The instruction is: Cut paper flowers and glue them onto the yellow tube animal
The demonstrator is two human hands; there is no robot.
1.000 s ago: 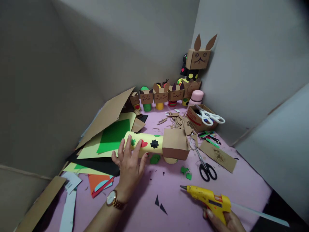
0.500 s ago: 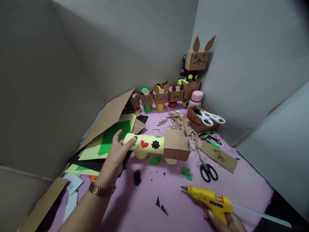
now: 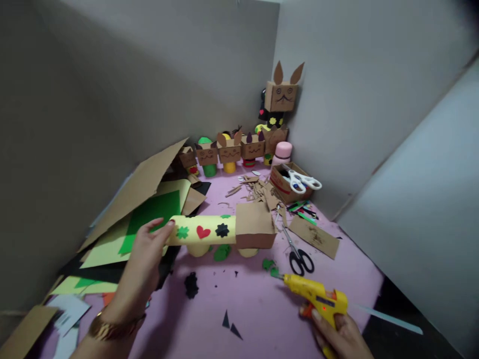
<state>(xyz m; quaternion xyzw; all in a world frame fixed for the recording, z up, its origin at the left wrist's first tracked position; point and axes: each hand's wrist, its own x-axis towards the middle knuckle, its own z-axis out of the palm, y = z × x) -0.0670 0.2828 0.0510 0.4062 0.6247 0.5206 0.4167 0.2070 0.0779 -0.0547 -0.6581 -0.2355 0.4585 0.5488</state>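
My left hand (image 3: 149, 249) grips the near-left end of a yellow paper tube (image 3: 192, 231) decorated with a red heart and green and black flower shapes. A brown cardboard box (image 3: 255, 226) is joined to the tube's right end. Beneath the tube, two pale yellow rounded parts show, partly hidden. In my right hand (image 3: 333, 324) is a yellow hot glue gun (image 3: 316, 294), its nozzle pointing left and a clear glue stick trailing from its back. Its tip is near green paper scraps (image 3: 270, 265), apart from the tube and box.
Black-handled scissors (image 3: 299, 257) lie right of the box. White scissors (image 3: 301, 180) rest in a small carton (image 3: 286, 187). Cardboard animal figures (image 3: 229, 152) line the back beside a pink bottle (image 3: 282, 152). Coloured sheets (image 3: 153, 219) and cardboard (image 3: 138, 184) are piled left.
The view has swung right, so things appear shifted left. The tube has turned a little, showing more of its decorated side. The glue gun has risen closer to the box.
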